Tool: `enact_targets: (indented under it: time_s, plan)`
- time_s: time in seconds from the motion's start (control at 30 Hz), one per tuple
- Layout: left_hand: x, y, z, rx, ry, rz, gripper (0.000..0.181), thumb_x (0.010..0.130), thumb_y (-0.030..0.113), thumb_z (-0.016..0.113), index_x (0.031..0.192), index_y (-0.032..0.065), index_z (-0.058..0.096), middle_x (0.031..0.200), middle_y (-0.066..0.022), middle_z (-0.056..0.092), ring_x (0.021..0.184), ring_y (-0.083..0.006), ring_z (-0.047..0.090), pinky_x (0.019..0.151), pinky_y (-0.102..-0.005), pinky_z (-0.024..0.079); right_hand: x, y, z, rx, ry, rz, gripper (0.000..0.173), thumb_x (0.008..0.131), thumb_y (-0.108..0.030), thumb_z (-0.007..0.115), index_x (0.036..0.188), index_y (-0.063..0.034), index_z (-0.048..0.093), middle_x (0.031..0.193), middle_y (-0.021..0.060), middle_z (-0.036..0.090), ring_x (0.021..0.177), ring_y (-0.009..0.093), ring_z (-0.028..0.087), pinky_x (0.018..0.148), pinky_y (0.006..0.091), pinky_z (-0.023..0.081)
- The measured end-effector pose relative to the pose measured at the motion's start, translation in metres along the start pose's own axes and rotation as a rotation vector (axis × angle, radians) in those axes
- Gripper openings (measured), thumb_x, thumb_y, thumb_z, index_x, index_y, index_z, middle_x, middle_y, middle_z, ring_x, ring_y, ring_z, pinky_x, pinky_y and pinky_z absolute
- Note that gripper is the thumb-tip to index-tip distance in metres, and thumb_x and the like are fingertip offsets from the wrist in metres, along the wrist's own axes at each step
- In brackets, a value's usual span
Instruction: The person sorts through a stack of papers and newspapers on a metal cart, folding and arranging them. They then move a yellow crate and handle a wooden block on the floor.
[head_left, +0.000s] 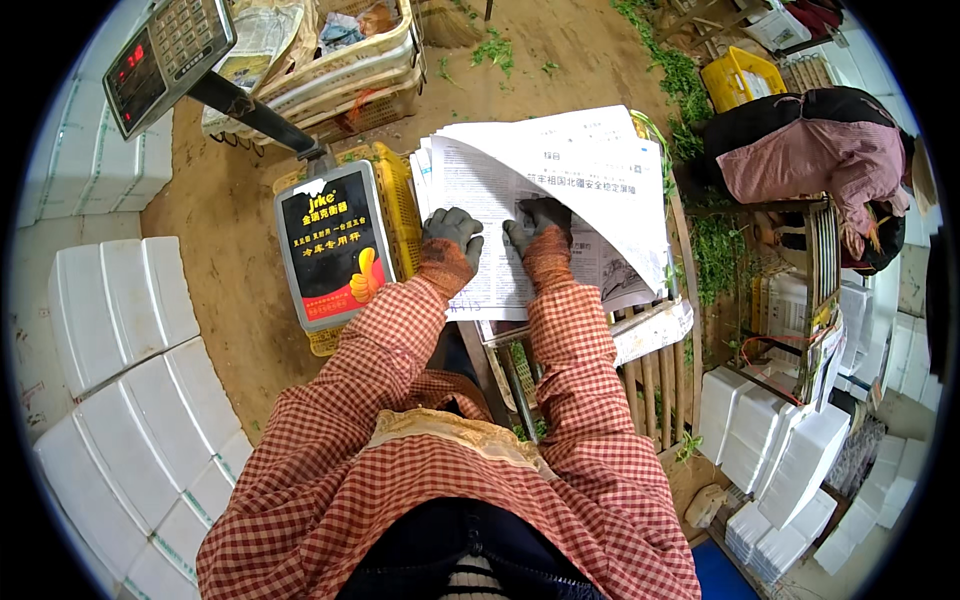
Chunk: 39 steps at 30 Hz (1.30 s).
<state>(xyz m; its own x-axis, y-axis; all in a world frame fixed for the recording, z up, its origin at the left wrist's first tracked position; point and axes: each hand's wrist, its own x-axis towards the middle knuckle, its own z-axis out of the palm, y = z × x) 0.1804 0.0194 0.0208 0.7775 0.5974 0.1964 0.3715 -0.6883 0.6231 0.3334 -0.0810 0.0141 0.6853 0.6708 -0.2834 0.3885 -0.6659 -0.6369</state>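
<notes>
A stack of newspaper sheets (480, 169) lies on a slatted wooden stand (651, 390) before me. The top sheet (600, 202) curls diagonally over the pages at the right. My left hand (454, 229), in a grey glove, rests on the paper's left part with its thumb apart from the fingers. My right hand (541, 225), gloved the same way, reaches onto the printed page right beside the curled sheet. Its thumb stands out to the left; whether its fingertips pinch paper is unclear. Left of the stack, a platform scale (335, 244) carries nothing on its printed plate.
The scale's lit display (169, 64) rises on a post at upper left. White foam boxes (142, 405) line the left side. Stacked plastic baskets (337, 75) stand beyond the scale. Green leafy stems (712, 255) litter the floor near a bent-over person (814, 150) at right.
</notes>
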Motion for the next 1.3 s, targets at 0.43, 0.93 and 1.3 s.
enact_targets:
  time_s: [0.43, 0.93, 1.3]
  plan:
    - [0.005, -0.019, -0.008, -0.206, -0.075, -0.018, 0.019, 0.072, 0.008, 0.069, 0.091, 0.0055, 0.068, 0.094, -0.0121, 0.064, 0.094, -0.0333, 0.057, 0.086, -0.0420, 0.046, -0.088, -0.046, -0.053, -0.597, -0.150, -0.644, 0.081, 0.071, -0.044, 0.078, 0.138, -0.0140, 0.043, 0.132, 0.0187, 0.050, 0.123, 0.039, 0.046, 0.101, 0.0492, 0.038]
    - [-0.029, -0.058, -0.077, -0.793, 0.148, -0.721, 0.045, 0.091, 0.037, 0.064, 0.113, -0.0019, 0.061, 0.095, -0.0052, 0.062, 0.080, -0.0160, 0.056, 0.073, -0.0302, 0.048, 0.018, -0.110, -0.156, -0.178, -0.244, -0.364, 0.033, 0.084, -0.022, 0.066, 0.108, -0.0001, 0.068, 0.096, 0.0203, 0.069, 0.085, 0.031, 0.068, 0.080, 0.0360, 0.052]
    - [-0.085, -0.002, -0.047, -0.906, -0.019, -0.862, 0.055, 0.080, 0.029, 0.071, 0.117, -0.0090, 0.055, 0.099, -0.0124, 0.064, 0.081, -0.0158, 0.057, 0.069, -0.0256, 0.044, 0.074, -0.126, -0.149, -0.175, -0.400, -0.287, 0.035, 0.085, -0.022, 0.070, 0.110, 0.0025, 0.067, 0.102, 0.0148, 0.070, 0.089, 0.023, 0.066, 0.082, 0.0346, 0.051]
